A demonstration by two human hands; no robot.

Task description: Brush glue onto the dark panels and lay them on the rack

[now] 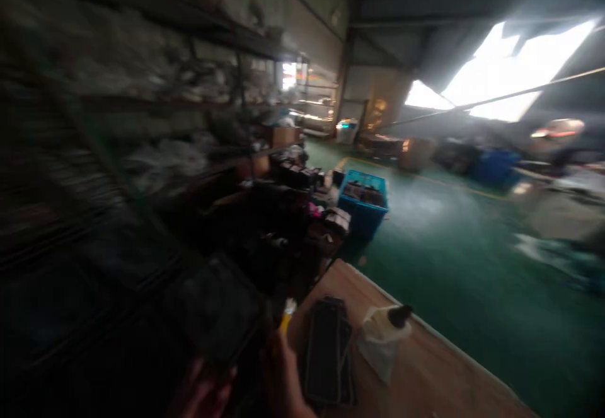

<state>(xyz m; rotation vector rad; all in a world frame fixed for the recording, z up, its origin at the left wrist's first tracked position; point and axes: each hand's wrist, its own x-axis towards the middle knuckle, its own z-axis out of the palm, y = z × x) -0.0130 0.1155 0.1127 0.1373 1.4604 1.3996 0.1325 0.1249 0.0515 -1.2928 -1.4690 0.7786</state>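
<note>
The fingers of the left hand [205, 389] meet a dark panel's [215, 307] lower edge, and those of the right hand [287, 374] are near a yellow object [285, 322]; blur hides whether either set pinches anything. Right of the fingers, dark flat pieces [325, 355] lie on a brown table [430, 377], a whitish bag [378, 352] beyond.

No legible text, labels, brands, numbers or signs in view; too dark and blurred for reading.
</note>
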